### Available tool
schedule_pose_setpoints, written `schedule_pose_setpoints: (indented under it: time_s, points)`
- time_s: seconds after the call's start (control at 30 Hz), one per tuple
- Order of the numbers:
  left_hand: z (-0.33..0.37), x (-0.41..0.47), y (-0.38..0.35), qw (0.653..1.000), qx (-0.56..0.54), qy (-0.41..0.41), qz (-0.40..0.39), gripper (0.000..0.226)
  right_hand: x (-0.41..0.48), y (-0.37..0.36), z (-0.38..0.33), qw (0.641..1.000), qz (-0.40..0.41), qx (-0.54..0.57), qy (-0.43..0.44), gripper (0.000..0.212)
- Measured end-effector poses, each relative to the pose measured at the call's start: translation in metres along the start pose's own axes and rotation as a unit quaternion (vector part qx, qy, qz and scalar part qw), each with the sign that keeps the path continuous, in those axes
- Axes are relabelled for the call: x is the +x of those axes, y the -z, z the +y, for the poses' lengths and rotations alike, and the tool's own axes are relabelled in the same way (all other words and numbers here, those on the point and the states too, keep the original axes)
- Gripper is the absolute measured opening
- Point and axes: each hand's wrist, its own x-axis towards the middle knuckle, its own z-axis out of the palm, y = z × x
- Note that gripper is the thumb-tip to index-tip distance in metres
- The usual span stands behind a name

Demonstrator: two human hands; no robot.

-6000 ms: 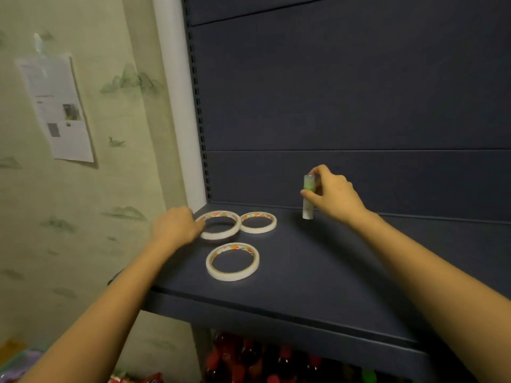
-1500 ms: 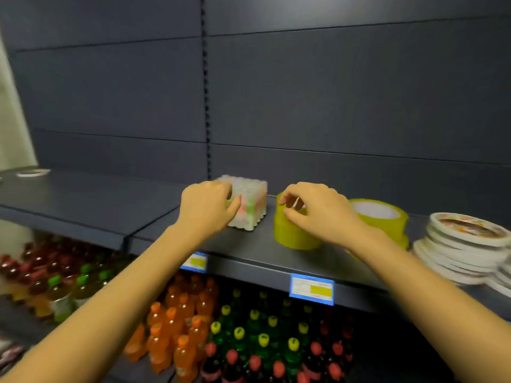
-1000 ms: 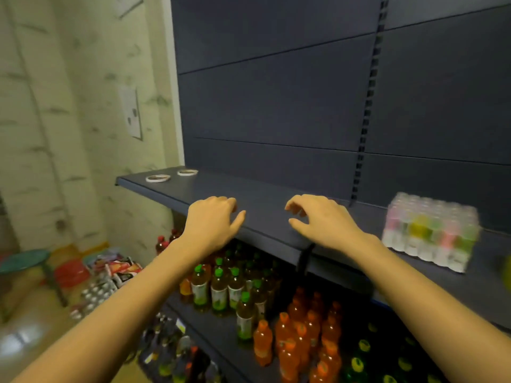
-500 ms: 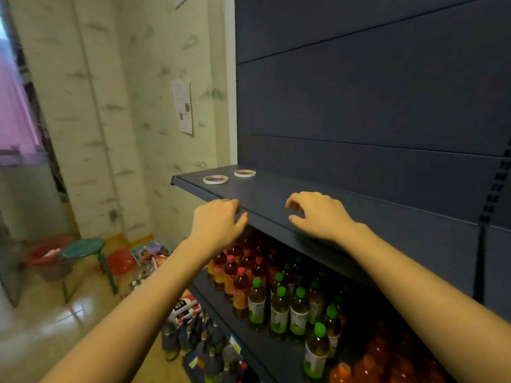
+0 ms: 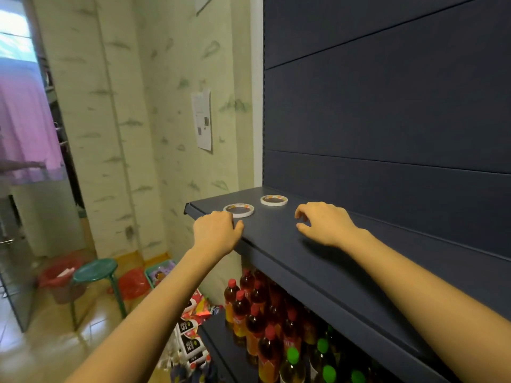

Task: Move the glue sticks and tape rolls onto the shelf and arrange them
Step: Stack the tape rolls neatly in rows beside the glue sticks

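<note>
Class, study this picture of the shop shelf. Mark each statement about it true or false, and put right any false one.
1. Two tape rolls lie flat on the shelf. True.
2. The tape rolls are stacked one on the other. False: they lie side by side, apart.
3. The right hand holds a glue stick. False: no glue stick shows, and its fingers are loosely curled above the shelf.
4. Bottles stand below the shelf. True.
5. A green stool stands left of the shelf. True.
</note>
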Motion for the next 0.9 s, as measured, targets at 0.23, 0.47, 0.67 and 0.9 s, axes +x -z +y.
schedule_pose_setpoints:
  time_s: [0.23, 0.47, 0.67, 0.9]
  points:
    - [-0.022, 0.066, -0.043, 0.997, -0.02, 0.057, -0.049, 0.04, 0.06, -0.025, 0.009, 0.999, -0.024, -0.015, -0.017, 0.028]
    - [-0.043, 0.123, -0.087, 0.986, -0.023, 0.086, -0.14, 0.059, 0.11, -0.045, 0.014, 0.998, -0.02, -0.024, -0.059, 0.026]
    - [-0.061, 0.168, -0.113, 0.979, -0.023, 0.02, -0.201, 0.044, 0.151, -0.064, 0.007, 0.992, -0.022, -0.032, -0.12, 0.031]
    - [-0.09, 0.203, -0.119, 0.976, -0.059, -0.049, -0.205, 0.037, 0.204, -0.083, -0.003, 0.944, -0.061, -0.005, -0.325, 0.055]
